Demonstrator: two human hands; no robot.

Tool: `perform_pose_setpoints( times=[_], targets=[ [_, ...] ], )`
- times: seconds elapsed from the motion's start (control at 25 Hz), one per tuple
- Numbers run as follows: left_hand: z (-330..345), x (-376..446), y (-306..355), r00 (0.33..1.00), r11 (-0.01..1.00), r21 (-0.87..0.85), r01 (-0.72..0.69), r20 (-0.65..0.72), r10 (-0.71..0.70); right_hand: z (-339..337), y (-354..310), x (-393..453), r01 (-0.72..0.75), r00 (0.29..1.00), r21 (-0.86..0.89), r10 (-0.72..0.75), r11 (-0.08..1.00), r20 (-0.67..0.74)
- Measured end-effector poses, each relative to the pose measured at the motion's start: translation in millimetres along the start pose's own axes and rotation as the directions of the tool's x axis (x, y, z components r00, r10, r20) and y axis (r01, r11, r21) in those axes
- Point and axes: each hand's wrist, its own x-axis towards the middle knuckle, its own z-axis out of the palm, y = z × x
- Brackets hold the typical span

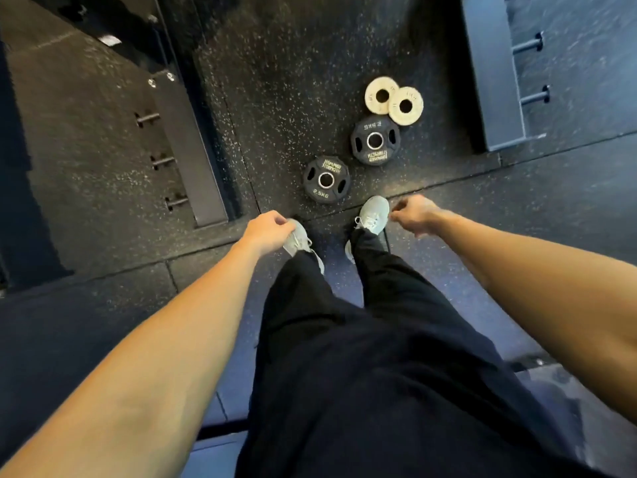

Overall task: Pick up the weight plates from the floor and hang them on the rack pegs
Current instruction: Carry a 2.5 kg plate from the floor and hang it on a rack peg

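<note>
Lying on floor, black plates [326, 180] marked 2.5KG, hands [267, 232] loosely curled, empty.

I see 4 plates flat on the speckled floor [293, 81]. Nearest my shoes is a black plate [326, 180]; beyond it a second black plate [375, 140], then 2 overlapping pale plates [394, 100]. My left hand [267, 232] and right hand [415, 213] hang empty, fingers curled.

Bare floor [293, 108] surrounds four plates [326, 180]; racks [193, 160] flank.
</note>
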Motion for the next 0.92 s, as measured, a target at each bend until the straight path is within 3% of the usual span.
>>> perform_pose_setpoints(
  times=[0.2, 0.4, 0.64, 0.76, 0.92],
  targets=[
    [16, 149, -21, 0.998, 0.996, 0.063, 0.057, 0.005, -0.057, 39, -7, 120, -0.097, 0.995, 0.215, 0.102, 0.972, -0.015],
    [65, 335, -41, 0.999, 0.989, 0.143, 0.044, 0.015, -0.046, 96, 2, 299, -0.191, 0.971, 0.406, 0.231, 0.894, -0.053],
    [129, 511, -47, 1.0, 0.982, 0.189, 0.0, -0.027, 0.005, 171, 35, 472, -0.262, 0.953, 0.305, 0.295, 0.916, -0.067],
    [155, 567, -50, 0.99, 0.973, 0.194, -0.124, -0.038, 0.134, 206, 37, 533, -0.241, 0.959, 0.362, 0.277, 0.901, -0.052],
    [173, 599, -52, 0.925, 0.879, 0.36, -0.313, -0.091, 0.368, 228, 37, 564, -0.145, 0.944, 0.382, 0.243, 0.913, -0.222]
  ],
)
